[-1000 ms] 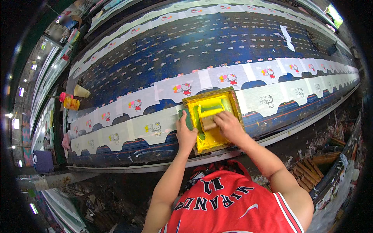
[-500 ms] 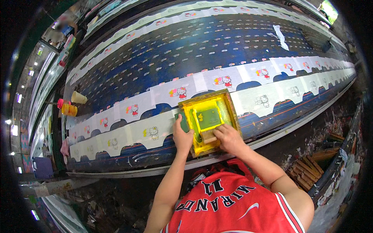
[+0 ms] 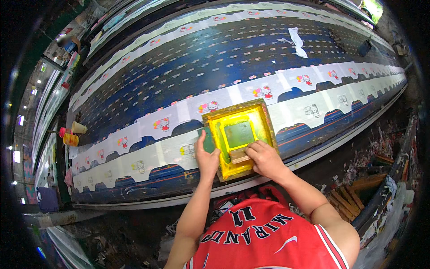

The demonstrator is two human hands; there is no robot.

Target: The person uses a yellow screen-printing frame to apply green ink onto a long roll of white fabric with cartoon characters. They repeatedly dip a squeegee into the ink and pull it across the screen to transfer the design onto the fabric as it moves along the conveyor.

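In the head view, a printing screen in a wooden frame (image 3: 270,132), smeared with yellow ink, lies over a white printed fabric strip (image 3: 291,113) along the table's near side. My left hand (image 3: 207,159) grips the green board (image 3: 207,141) on the frame's left side. My right hand (image 3: 264,159) is closed on a wooden squeegee (image 3: 239,157) at the lower part of the screen. Beside the screen, prints of a small cartoon figure (image 3: 165,124) repeat along the strips, some coloured, some outlined.
A cream cup (image 3: 79,127) and yellow tub (image 3: 70,139) stand at the table's left end. A white scrap (image 3: 296,42) lies farther back. Wooden frames (image 3: 347,201) lean below the right edge. A person (image 3: 71,44) is at the far left.
My right hand has drawn the squeegee from mid-screen toward the near end, exposing the green centre ringed in yellow. The left hand still grips the side. The view has shifted slightly.
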